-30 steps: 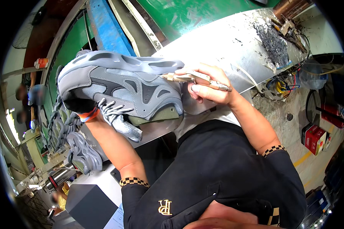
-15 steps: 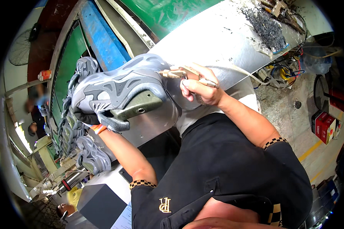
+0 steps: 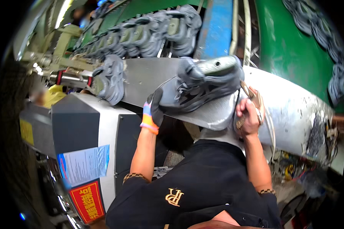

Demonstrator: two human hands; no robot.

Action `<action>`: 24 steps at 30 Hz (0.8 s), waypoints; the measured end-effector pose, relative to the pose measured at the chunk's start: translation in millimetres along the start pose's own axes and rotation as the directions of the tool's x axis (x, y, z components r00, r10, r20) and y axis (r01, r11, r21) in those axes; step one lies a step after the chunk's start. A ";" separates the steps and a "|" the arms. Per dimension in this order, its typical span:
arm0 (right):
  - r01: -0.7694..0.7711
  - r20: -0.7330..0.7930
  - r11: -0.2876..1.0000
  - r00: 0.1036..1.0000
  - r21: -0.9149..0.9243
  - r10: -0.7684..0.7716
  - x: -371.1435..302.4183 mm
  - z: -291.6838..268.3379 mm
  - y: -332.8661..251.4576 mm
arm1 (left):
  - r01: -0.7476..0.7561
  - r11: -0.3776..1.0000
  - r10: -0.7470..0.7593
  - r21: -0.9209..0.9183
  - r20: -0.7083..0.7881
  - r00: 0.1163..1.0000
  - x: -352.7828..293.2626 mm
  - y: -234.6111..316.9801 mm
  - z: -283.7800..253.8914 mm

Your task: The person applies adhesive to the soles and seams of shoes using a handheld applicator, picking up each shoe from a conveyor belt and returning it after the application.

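A grey sneaker (image 3: 208, 89) with a green shoe last (image 3: 219, 65) in its opening is held over the metal ledge. My left hand (image 3: 153, 110), in a black, orange and purple glove, grips its toe end. The sole side is toward me and the last faces away. Near the heel, my bare right hand (image 3: 250, 118) is wrapped round a small brass-coloured nozzle gun (image 3: 259, 101). A pale hose (image 3: 271, 129) hangs beside that hand. Whether the nozzle touches the shoe cannot be made out.
Another grey sneaker (image 3: 111, 81) stands on the left of the metal ledge (image 3: 139, 78). Beyond it, several sneakers (image 3: 145, 36) line a rack. A green belt (image 3: 286, 49) at right carries more shoes. A dark machine box (image 3: 75, 124) stands left; cables (image 3: 290, 168) lie lower right.
The sneaker has been turned over: its last faced me before and now faces away. My view has swung left, showing more of the rack and machine box. Both hands keep their holds.
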State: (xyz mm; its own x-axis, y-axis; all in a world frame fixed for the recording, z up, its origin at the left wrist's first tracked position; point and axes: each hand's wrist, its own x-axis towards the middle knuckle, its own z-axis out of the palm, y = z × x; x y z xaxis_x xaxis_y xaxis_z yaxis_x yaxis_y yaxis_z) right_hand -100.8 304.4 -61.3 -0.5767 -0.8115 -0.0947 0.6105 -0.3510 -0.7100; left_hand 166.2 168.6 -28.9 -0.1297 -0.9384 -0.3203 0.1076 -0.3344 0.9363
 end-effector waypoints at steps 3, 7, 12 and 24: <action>-0.057 0.081 0.965 0.993 -0.257 0.080 -5.5 2.9 4.5 | 0.039 0.995 -0.042 0.090 0.040 0.998 -49.3 -37.1 -39.8; -0.055 0.024 0.991 0.998 -0.123 0.059 -5.9 7.2 2.6 | 0.351 0.935 -0.353 0.047 0.202 0.913 -85.0 -19.7 -3.3; -0.009 0.072 0.995 0.997 -0.096 0.016 -8.0 6.0 6.8 | 0.385 0.919 -0.393 0.081 0.236 0.889 -96.1 -22.4 16.2; 0.003 0.082 0.981 0.997 -0.192 0.013 -23.5 5.4 9.8 | 0.528 0.849 -0.485 -0.021 0.365 0.795 -109.8 -27.3 46.5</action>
State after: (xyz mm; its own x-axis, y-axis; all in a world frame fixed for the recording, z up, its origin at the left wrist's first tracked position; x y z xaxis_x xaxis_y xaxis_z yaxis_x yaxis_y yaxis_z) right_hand -78.3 317.5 -62.3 -0.5221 -0.8516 -0.0460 0.4930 -0.2573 -0.8311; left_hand 131.7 284.9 -12.6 -0.5146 -0.5520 -0.6562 0.0440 -0.7812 0.6227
